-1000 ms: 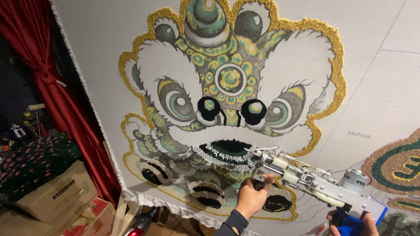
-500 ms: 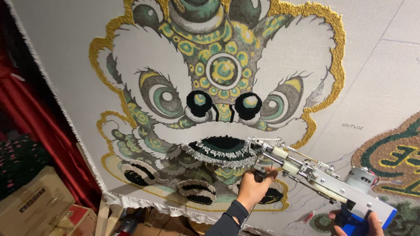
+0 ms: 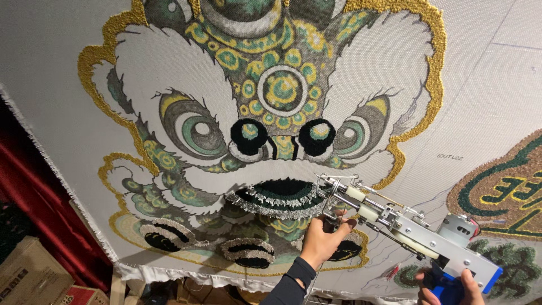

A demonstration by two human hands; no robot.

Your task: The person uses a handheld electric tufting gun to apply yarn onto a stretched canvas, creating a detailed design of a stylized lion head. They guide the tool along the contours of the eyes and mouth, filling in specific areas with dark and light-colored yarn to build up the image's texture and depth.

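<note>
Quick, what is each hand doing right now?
Left hand: closed around the front handle of the tufting gun.
Right hand: closed on the tufting gun's blue rear grip.

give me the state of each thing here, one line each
tufting gun: held in both hands, its tip against the cloth by the dark mouth
left hand: closed on the gun's front handle
right hand: gripping the blue rear handle
backing cloth: stretched flat, partly tufted
lion face design: outline and features filled, cheeks bare
red curtain: hanging at the left
cardboard boxes: shut
</note>
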